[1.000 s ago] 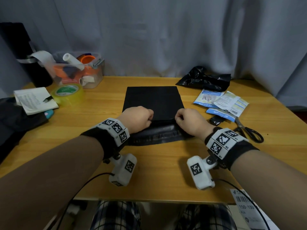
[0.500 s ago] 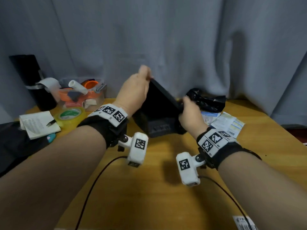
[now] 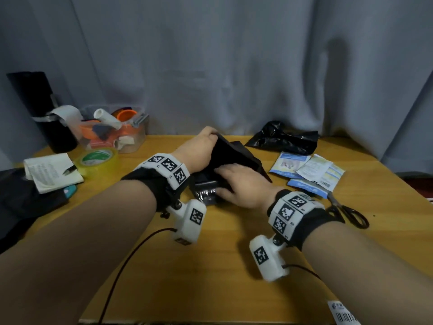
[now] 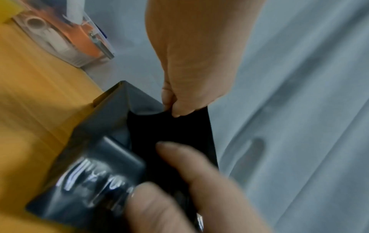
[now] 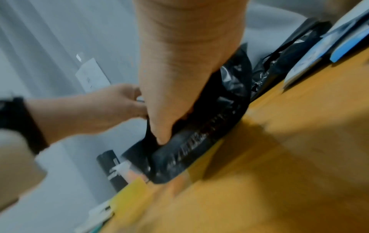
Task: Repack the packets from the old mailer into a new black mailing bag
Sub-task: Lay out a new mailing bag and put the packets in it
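The left hand (image 3: 199, 148) pinched the top lip of the new black mailing bag (image 3: 230, 158), lifted above the counter (image 3: 222, 266); the right hand (image 3: 241, 186), fingers (image 4: 175, 151) extended, worked at its mouth; spreading it wide first would ease loading the packets (image 3: 307, 171), lying just right.

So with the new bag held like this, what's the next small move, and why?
Probably spread the black mailing bag wider open. The left hand pinches its upper edge, the right hand is at the mouth, and the packets lie on the table beside it, not yet inside.
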Demonstrator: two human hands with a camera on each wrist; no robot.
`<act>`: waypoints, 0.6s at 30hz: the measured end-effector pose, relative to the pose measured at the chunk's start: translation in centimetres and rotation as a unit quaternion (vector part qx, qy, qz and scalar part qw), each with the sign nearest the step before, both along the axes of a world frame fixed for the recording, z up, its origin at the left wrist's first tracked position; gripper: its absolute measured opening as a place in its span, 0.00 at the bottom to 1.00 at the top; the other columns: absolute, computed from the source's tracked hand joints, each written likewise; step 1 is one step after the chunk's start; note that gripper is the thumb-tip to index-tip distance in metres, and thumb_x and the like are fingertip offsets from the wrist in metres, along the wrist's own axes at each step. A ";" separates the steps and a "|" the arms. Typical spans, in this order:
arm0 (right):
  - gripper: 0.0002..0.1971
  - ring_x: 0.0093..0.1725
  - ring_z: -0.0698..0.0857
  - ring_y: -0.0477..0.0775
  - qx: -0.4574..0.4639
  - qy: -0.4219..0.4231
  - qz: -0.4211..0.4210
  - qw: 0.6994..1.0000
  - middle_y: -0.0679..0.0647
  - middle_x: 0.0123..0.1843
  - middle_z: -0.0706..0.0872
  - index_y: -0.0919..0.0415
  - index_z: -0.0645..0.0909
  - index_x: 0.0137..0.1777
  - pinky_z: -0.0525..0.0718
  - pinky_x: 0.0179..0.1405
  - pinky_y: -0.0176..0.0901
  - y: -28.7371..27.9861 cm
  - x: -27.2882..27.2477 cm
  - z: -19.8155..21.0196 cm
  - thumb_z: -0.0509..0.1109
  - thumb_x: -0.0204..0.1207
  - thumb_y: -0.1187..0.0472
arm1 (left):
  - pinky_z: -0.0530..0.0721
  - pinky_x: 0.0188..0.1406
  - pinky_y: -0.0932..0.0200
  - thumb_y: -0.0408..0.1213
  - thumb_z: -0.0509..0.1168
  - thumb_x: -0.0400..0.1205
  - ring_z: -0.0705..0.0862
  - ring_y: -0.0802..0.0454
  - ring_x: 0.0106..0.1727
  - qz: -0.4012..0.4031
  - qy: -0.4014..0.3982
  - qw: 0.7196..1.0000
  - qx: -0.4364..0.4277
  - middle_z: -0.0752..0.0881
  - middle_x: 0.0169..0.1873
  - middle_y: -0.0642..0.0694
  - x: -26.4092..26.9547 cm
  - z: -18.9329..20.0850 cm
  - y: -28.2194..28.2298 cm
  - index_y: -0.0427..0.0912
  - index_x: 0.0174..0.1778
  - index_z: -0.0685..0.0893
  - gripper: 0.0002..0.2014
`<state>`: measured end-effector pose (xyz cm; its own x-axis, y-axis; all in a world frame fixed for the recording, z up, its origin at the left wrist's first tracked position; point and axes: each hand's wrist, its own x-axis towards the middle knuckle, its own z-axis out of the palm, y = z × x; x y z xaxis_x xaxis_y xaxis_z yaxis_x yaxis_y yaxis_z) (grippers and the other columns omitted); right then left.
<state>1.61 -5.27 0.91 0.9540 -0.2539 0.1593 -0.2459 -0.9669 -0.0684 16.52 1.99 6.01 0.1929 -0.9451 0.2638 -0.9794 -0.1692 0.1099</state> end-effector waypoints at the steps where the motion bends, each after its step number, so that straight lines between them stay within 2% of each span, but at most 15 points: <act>1: 0.35 0.79 0.65 0.58 -0.008 0.063 -0.027 0.998 0.57 0.79 0.69 0.58 0.62 0.80 0.58 0.81 0.52 0.0 0.1 -0.3 0.58 0.79 0.38 | 0.77 0.65 0.49 0.22 0.56 0.79 0.81 0.34 0.61 -0.001 0.011 0.999 -0.040 0.64 0.75 0.36 0.1 0.4 -0.2 0.28 0.69 0.72 0.20; 2: 0.40 0.83 0.58 0.57 -0.017 0.107 -0.050 0.993 0.57 0.83 0.63 0.57 0.56 0.82 0.51 0.83 0.53 0.1 0.2 -0.5 0.57 0.77 0.34 | 0.78 0.64 0.45 0.21 0.56 0.78 0.81 0.33 0.60 -0.002 0.010 0.995 -0.098 0.63 0.76 0.34 0.1 0.9 -0.3 0.27 0.68 0.72 0.20; 3: 0.44 0.84 0.54 0.56 -0.025 0.129 -0.067 0.989 0.57 0.84 0.59 0.57 0.52 0.83 0.48 0.83 0.54 0.0 0.3 -0.6 0.58 0.75 0.32 | 0.79 0.62 0.42 0.20 0.55 0.78 0.81 0.32 0.58 0.004 0.000 0.988 -0.154 0.63 0.76 0.34 -0.1 1.3 -0.2 0.27 0.67 0.72 0.19; 4: 0.45 0.84 0.53 0.56 -0.034 0.132 -0.076 0.988 0.56 0.84 0.57 0.56 0.50 0.84 0.48 0.82 0.54 0.0 0.5 -0.6 0.61 0.74 0.33 | 0.80 0.59 0.40 0.20 0.55 0.78 0.82 0.32 0.56 0.009 -0.013 0.981 -0.191 0.63 0.76 0.34 -0.3 1.7 -0.1 0.27 0.66 0.72 0.19; 5: 0.43 0.84 0.55 0.57 -0.045 0.128 -0.082 0.987 0.56 0.84 0.59 0.54 0.49 0.84 0.49 0.82 0.54 -0.2 0.6 -0.5 0.64 0.75 0.38 | 0.81 0.57 0.39 0.21 0.55 0.79 0.82 0.32 0.54 0.013 -0.028 0.981 -0.191 0.62 0.77 0.35 -0.4 1.9 0.0 0.28 0.66 0.72 0.18; 6: 0.40 0.82 0.60 0.57 -0.053 0.136 -0.088 0.985 0.57 0.82 0.63 0.52 0.50 0.84 0.52 0.81 0.54 -0.3 0.7 -0.5 0.65 0.78 0.45 | 0.81 0.57 0.39 0.23 0.55 0.80 0.82 0.32 0.54 0.017 -0.048 0.988 -0.146 0.62 0.77 0.37 -0.7 1.9 0.1 0.30 0.67 0.72 0.18; 7: 0.35 0.79 0.66 0.59 -0.044 0.161 -0.099 0.981 0.57 0.80 0.68 0.51 0.54 0.83 0.58 0.80 0.53 -0.5 0.7 -0.4 0.64 0.79 0.52 | 0.80 0.58 0.40 0.24 0.54 0.81 0.82 0.33 0.54 0.022 -0.068 0.995 -0.068 0.62 0.77 0.38 -0.8 1.6 0.2 0.32 0.69 0.72 0.18; 8: 0.30 0.74 0.72 0.60 -0.015 0.185 -0.107 0.977 0.58 0.76 0.73 0.51 0.61 0.81 0.68 0.75 0.52 -0.6 0.7 -0.3 0.63 0.80 0.56 | 0.81 0.58 0.42 0.25 0.54 0.82 0.83 0.34 0.55 0.027 -0.088 0.996 0.002 0.62 0.77 0.40 -0.9 1.0 0.4 0.33 0.70 0.72 0.19; 9: 0.25 0.69 0.78 0.61 0.010 0.191 -0.103 0.976 0.58 0.71 0.78 0.52 0.68 0.77 0.77 0.66 0.50 -0.7 0.5 -0.4 0.63 0.79 0.57 | 0.82 0.56 0.44 0.25 0.54 0.82 0.84 0.35 0.54 0.033 -0.096 0.994 0.035 0.62 0.77 0.41 -0.7 0.4 0.5 0.33 0.70 0.72 0.19; 11: 0.21 0.59 0.83 0.59 0.012 0.140 -0.071 0.988 0.56 0.61 0.84 0.54 0.75 0.71 0.83 0.52 0.48 -0.8 0.0 -0.3 0.65 0.78 0.54 | 0.83 0.52 0.44 0.24 0.54 0.81 0.84 0.36 0.51 0.039 -0.081 0.996 0.003 0.62 0.78 0.42 -0.4 -0.2 0.7 0.34 0.70 0.72 0.19; 14: 0.15 0.52 0.84 0.57 -0.016 -0.003 -0.048 0.999 0.54 0.53 0.84 0.55 0.80 0.59 0.83 0.43 0.49 -0.8 -0.6 -0.1 0.63 0.78 0.49 | 0.81 0.50 0.49 0.27 0.55 0.82 0.83 0.38 0.53 0.031 -0.084 0.996 0.009 0.61 0.79 0.42 -0.6 -1.1 0.9 0.35 0.72 0.71 0.20; 16: 0.09 0.49 0.81 0.59 -0.049 -0.123 -0.060 0.989 0.55 0.49 0.81 0.57 0.80 0.50 0.81 0.44 0.51 -0.9 -0.9 -0.2 0.66 0.76 0.53 | 0.80 0.47 0.52 0.28 0.55 0.82 0.84 0.39 0.53 0.029 -0.078 0.996 0.014 0.61 0.79 0.43 -0.7 -1.5 1.0 0.37 0.74 0.69 0.22; 18: 0.08 0.54 0.77 0.61 -0.067 -0.198 -0.119 0.971 0.57 0.54 0.78 0.57 0.81 0.50 0.77 0.52 0.53 -1.0 -1.1 -0.2 0.70 0.72 0.56 | 0.80 0.45 0.52 0.28 0.55 0.82 0.83 0.39 0.53 0.030 -0.066 0.997 0.009 0.61 0.79 0.43 -0.7 -1.8 1.0 0.38 0.75 0.68 0.23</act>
